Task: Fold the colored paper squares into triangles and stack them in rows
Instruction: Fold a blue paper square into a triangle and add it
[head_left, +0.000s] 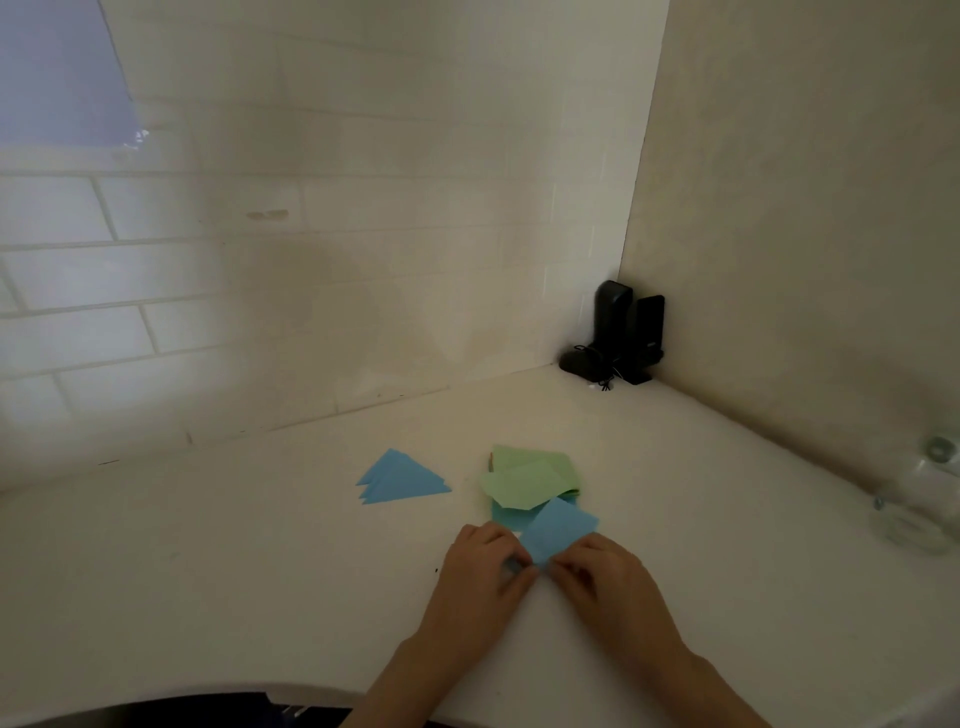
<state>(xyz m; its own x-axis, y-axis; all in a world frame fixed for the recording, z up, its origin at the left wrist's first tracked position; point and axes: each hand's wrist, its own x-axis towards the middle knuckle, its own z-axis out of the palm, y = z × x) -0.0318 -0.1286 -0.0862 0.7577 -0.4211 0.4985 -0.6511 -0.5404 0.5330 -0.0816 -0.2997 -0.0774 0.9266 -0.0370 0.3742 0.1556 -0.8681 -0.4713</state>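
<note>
Fingers (511, 564) of both hands are pinching the near corner of a blue paper square (558, 527) at the surface's (208, 571) six o'clock; matching opposite corners exactly should be keeping the crease clean. Folded blue triangles (400, 480) are lying at ten o'clock.

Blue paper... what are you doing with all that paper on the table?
A person is folding paper. Both hands, the left hand and the right hand, pinch the near corner of a blue paper square on the white table. Just behind it lies a loose pile of green paper with more blue under it. To the left, a few finished blue triangles lie overlapped in a small stack. So some are done, and this one is just being started.
</note>
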